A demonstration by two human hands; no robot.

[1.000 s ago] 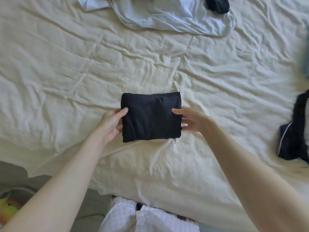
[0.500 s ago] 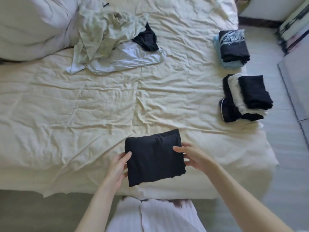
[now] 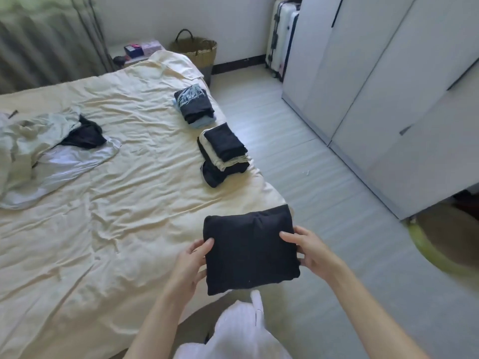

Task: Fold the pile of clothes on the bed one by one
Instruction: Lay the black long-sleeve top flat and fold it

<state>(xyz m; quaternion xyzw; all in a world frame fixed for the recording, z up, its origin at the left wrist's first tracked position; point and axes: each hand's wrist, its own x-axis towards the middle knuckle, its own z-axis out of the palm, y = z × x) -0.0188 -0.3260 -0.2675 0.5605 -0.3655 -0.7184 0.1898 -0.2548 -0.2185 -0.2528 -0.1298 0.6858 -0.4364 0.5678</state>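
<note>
Fingers (image 3: 207,243) of the left hand (image 3: 190,265) and right hand (image 3: 308,251) pinch opposite edges of the folded black garment (image 3: 248,248), lifted over the bed (image 3: 103,229) corner. Soft, light and floppy, it likely needs support underneath to stay folded.

hands' fingers hidden under folded garment (image 3: 250,248) | curtain (image 3: 39,45) blurred

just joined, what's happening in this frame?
A person is folding laundry. Both hands, left hand and right hand, hold a folded black garment at the bed corner. Two folded stacks sit along the bed's right edge; an unfolded pile remains at the left.
</note>
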